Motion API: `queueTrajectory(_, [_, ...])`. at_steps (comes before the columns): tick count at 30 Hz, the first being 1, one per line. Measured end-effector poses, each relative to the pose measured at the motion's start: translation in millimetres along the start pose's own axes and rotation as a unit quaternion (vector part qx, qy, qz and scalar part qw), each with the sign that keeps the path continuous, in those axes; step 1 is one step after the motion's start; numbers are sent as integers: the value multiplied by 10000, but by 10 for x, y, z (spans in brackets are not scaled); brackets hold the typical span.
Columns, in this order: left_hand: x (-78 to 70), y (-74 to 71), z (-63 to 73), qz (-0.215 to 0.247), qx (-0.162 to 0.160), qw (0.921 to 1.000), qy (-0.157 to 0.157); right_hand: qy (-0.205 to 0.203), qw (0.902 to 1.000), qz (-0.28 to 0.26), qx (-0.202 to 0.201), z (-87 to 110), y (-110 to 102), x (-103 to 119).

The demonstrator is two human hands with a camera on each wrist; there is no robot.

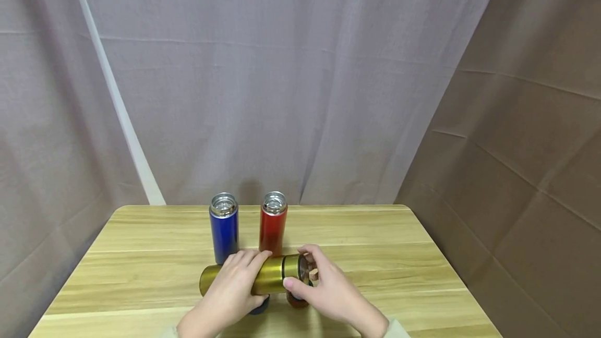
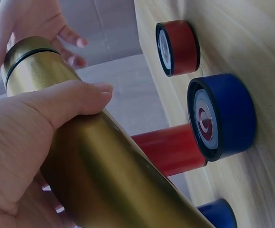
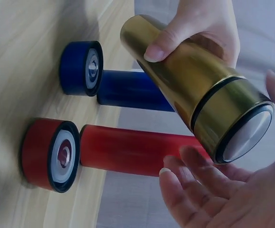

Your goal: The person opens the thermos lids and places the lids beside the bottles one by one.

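A gold thermos flask (image 1: pixel 272 275) is held lying roughly level above the table by my left hand (image 1: pixel 230 287), whose thumb and fingers wrap its body. Its gold lid (image 3: pixel 225 118) is on and points toward my right hand (image 1: pixel 331 290). In the right wrist view the right fingers (image 3: pixel 194 183) are spread and bent a little beside the lid, apart from it. Under the flask, a blue lid (image 2: pixel 232 116) and a red lid (image 2: pixel 182 47) rest on the table with their inner sides up.
Behind the gold flask stand a blue flask (image 1: pixel 224 236) and a red flask (image 1: pixel 273 231), both upright with bare steel mouths. They share the wooden table (image 1: pixel 375 254). Grey curtains (image 1: pixel 263 93) hang behind it, and a brown one (image 1: pixel 526 134) hangs to the right.
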State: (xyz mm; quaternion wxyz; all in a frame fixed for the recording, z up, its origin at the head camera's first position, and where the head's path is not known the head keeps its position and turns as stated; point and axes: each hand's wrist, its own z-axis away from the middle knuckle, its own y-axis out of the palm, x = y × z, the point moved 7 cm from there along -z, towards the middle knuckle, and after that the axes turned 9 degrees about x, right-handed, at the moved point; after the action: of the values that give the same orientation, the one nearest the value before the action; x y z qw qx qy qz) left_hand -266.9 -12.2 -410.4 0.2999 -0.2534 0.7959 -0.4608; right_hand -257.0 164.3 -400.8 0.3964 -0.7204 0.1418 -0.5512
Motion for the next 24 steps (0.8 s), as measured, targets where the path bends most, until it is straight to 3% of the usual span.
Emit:
queueTrajectory(5, [-8, -2, 1, -20, 15, 10000, -3, 345, 9993, 48, -103, 2, -2, -45])
queueTrajectory(13, [1, -1, 5, -59, -3, 10000, -22, 265, 9991, -322, 20, 6, 18, -44])
queueTrajectory(17, [27, 2, 12, -52, -22, 10000, -68, -19, 9984, -539, 186, 13, 38, -23])
queueTrajectory(24, [68, 10, 21, 123, 81, 9997, -186, -1180, 9924, -232, 275, 41, 51, 121])
